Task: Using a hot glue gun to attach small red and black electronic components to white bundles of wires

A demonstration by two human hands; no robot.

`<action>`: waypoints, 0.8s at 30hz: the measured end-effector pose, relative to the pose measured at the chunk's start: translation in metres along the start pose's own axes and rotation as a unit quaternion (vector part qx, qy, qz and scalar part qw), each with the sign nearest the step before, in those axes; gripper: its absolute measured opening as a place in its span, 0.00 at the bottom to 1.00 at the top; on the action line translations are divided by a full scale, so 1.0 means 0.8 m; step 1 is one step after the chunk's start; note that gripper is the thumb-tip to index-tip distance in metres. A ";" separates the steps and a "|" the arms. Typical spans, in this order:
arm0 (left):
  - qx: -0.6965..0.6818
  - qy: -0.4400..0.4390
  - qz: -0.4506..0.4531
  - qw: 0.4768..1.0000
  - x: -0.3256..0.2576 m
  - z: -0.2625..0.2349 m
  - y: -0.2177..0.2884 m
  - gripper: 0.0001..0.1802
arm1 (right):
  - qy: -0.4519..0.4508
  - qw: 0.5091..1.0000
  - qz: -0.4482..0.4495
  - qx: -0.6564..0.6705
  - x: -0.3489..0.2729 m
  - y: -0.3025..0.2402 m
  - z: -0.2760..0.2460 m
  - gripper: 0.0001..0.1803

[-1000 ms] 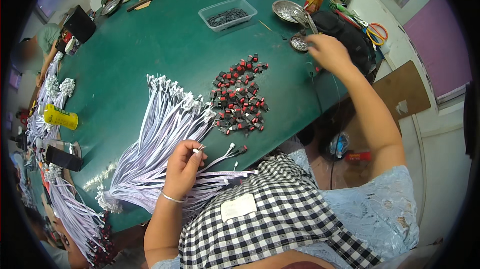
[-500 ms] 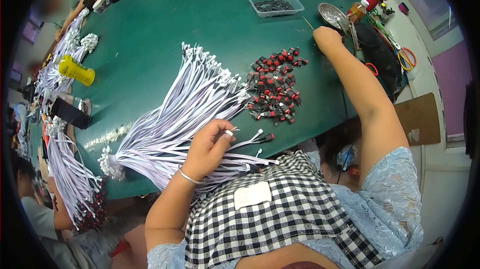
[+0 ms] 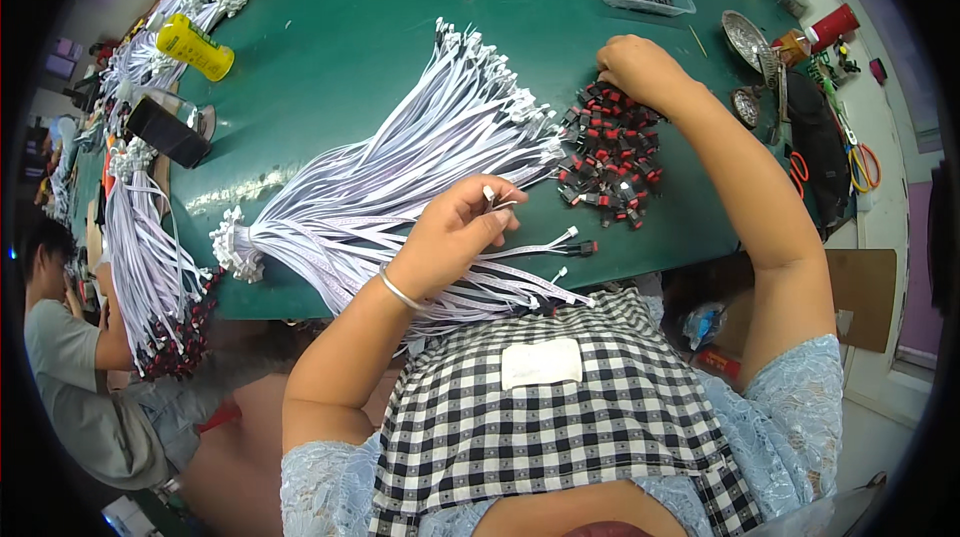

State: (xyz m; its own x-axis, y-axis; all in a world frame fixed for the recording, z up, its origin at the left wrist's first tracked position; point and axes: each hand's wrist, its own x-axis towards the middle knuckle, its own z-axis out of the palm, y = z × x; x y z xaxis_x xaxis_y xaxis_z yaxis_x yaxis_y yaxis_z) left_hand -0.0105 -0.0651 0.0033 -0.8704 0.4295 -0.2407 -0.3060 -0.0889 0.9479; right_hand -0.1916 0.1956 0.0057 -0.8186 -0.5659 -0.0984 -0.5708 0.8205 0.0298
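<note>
Our left hand (image 3: 455, 237) pinches a white wire end (image 3: 492, 197); our right hand (image 3: 640, 72) curls into the red-black connectors (image 3: 612, 149), yellow bottle (image 3: 193, 47) far left.

Bare green table (image 3: 360, 27) beyond wire bundle (image 3: 400, 177)

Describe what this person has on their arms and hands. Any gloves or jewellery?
No gloves: both the left hand and the right hand are bare. A thin silver bangle circles the left wrist. The forearms are uncovered; short pale blue lace sleeves cover only the upper arms, worn under a black-and-white checked apron.
</note>
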 end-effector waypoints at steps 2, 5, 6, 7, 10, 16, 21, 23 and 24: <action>-0.021 0.000 0.007 1.000 0.002 0.000 0.003 0.09 | 0.026 0.999 -0.027 0.026 -0.003 0.004 0.004 0.07; -0.042 0.006 -0.004 0.999 0.001 -0.003 0.001 0.10 | 0.031 0.997 -0.062 0.046 -0.008 -0.005 0.002 0.07; -0.044 0.002 -0.025 0.999 0.002 -0.004 -0.001 0.10 | 0.037 0.996 -0.071 0.046 -0.013 -0.006 0.003 0.07; -0.043 -0.006 -0.033 0.998 0.003 -0.007 -0.006 0.11 | 0.034 0.997 -0.046 0.051 -0.017 -0.004 0.006 0.07; -0.036 0.005 -0.058 0.998 -0.002 -0.002 -0.002 0.11 | 0.042 0.997 -0.028 0.063 -0.031 -0.011 0.003 0.08; -0.043 0.000 -0.008 0.999 -0.009 0.009 0.013 0.10 | 0.051 0.994 -0.020 0.096 -0.033 -0.018 -0.006 0.08; -0.104 0.040 -0.014 0.994 -0.009 0.011 0.004 0.08 | 0.052 0.991 -0.064 0.104 -0.022 -0.001 0.006 0.06; -0.126 0.050 -0.009 0.991 -0.010 0.014 0.005 0.07 | 0.059 0.991 -0.040 0.117 -0.023 -0.005 0.005 0.06; -0.127 0.045 -0.011 0.991 -0.010 0.015 0.004 0.07 | 0.069 0.989 -0.026 0.132 -0.021 -0.009 0.002 0.06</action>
State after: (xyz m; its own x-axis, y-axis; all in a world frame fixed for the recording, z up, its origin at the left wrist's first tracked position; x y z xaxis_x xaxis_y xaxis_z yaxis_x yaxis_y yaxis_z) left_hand -0.0004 -0.0581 0.0109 -0.8902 0.3521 -0.2892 -0.4022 -0.3091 0.8618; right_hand -0.1732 0.1992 0.0057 -0.7993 -0.5994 0.0434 -0.5914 0.7718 -0.2335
